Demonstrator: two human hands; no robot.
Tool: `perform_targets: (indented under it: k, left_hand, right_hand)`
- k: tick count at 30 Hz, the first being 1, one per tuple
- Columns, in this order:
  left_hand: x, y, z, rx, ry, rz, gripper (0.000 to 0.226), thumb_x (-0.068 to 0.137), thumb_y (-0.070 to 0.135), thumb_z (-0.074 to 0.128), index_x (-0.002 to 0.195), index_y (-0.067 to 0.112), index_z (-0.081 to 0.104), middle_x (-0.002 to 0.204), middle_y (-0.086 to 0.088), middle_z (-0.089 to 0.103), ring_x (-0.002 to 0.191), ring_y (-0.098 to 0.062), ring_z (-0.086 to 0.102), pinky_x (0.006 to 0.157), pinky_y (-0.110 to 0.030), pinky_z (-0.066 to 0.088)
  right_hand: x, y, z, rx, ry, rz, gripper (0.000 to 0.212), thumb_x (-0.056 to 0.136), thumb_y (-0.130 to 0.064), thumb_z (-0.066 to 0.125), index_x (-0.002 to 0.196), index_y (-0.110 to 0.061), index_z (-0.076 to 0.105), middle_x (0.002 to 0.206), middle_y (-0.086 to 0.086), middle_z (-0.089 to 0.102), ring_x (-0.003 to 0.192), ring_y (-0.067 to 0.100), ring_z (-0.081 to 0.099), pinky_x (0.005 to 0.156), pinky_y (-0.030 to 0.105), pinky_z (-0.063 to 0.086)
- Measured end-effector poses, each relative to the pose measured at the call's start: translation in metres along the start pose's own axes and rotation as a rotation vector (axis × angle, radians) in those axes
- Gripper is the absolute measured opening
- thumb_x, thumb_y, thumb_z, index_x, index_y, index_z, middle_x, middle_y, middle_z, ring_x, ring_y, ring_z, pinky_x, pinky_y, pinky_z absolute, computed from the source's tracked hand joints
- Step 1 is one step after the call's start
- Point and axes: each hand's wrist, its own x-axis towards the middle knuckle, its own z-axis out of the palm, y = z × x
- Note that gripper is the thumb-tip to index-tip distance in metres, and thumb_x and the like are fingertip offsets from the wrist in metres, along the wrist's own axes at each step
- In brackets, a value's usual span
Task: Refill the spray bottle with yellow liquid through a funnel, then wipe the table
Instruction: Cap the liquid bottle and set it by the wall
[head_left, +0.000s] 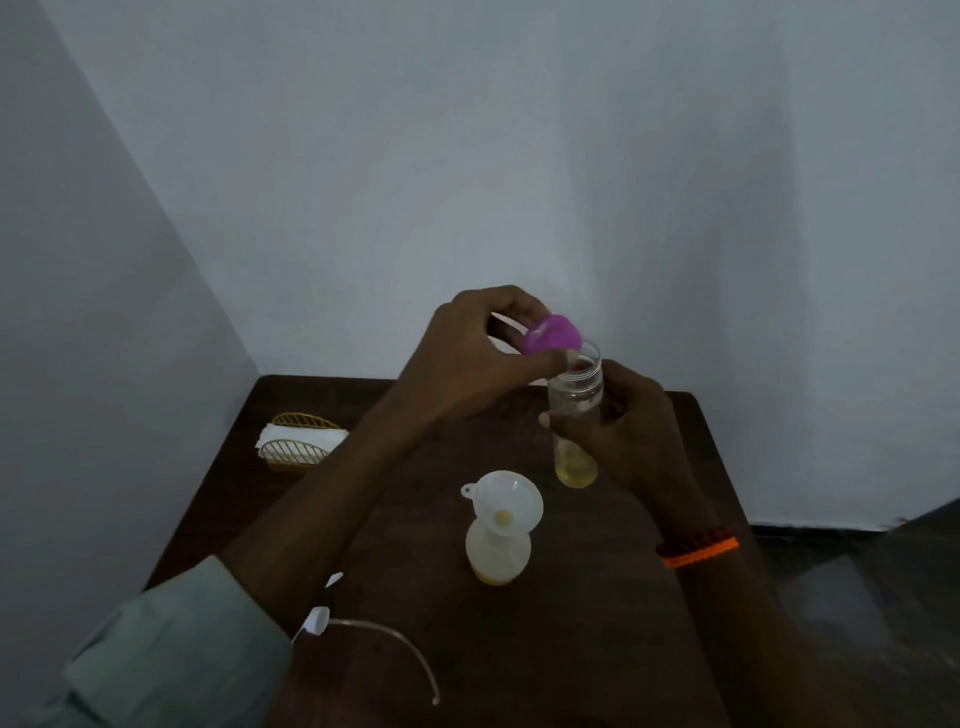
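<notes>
My right hand (631, 415) grips a clear jar (575, 415) held above the table, with a little yellow liquid at its bottom. My left hand (467, 358) pinches the jar's purple lid (551, 334) just beside the open mouth, tilted. A translucent spray bottle (497, 553) stands on the dark wooden table (597, 649) with a white funnel (503, 501) seated in its neck. Some yellow liquid shows at the bottle's base and in the funnel's throat.
A gold wire holder with white cloths (298, 441) sits at the table's back left. The spray head with its long curved tube (387, 642) lies at the front left, partly under my left forearm. Walls close in behind and to the left.
</notes>
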Motion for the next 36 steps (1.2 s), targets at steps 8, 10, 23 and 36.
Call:
perform_targets:
  k: [8, 10, 23, 36]
  left_hand:
    - [0.007, 0.01, 0.029, 0.181, -0.139, 0.074, 0.049, 0.07, 0.036, 0.086, 0.114, 0.019, 0.071, 0.107, 0.007, 0.072, 0.087, -0.005, 0.066, 0.069, -0.004, 0.046]
    - [0.01, 0.011, 0.031, 0.21, -0.19, 0.092, 0.054, 0.07, 0.034, 0.086, 0.119, 0.02, 0.068, 0.115, 0.005, 0.068, 0.09, -0.004, 0.062, 0.07, -0.002, 0.041]
    - [0.002, 0.005, 0.045, 0.14, -0.023, 0.034, 0.066, 0.068, 0.052, 0.083, 0.123, 0.021, 0.064, 0.111, 0.005, 0.063, 0.095, -0.007, 0.061, 0.075, -0.014, 0.048]
    - [-0.008, 0.008, 0.056, -0.114, -0.038, 0.014, 0.065, 0.071, 0.046, 0.084, 0.127, 0.023, 0.062, 0.123, 0.009, 0.066, 0.108, -0.006, 0.063, 0.09, -0.022, 0.055]
  right_hand:
    - [-0.01, 0.008, -0.006, -0.054, 0.003, 0.015, 0.052, 0.069, -0.028, 0.087, 0.114, -0.016, 0.066, 0.097, -0.007, 0.073, 0.089, 0.0, 0.068, 0.077, 0.013, 0.053]
    - [-0.012, 0.01, -0.007, -0.058, 0.007, 0.028, 0.052, 0.068, -0.028, 0.088, 0.113, -0.015, 0.066, 0.096, -0.007, 0.073, 0.087, -0.002, 0.068, 0.075, 0.008, 0.051]
    - [-0.013, 0.003, -0.02, -0.087, 0.041, 0.009, 0.052, 0.069, -0.027, 0.088, 0.116, -0.016, 0.068, 0.097, -0.009, 0.072, 0.089, -0.001, 0.067, 0.076, 0.009, 0.05]
    - [-0.015, -0.002, -0.023, -0.113, 0.014, 0.006, 0.049, 0.068, -0.03, 0.088, 0.111, -0.018, 0.066, 0.095, -0.011, 0.071, 0.087, -0.002, 0.066, 0.077, 0.013, 0.051]
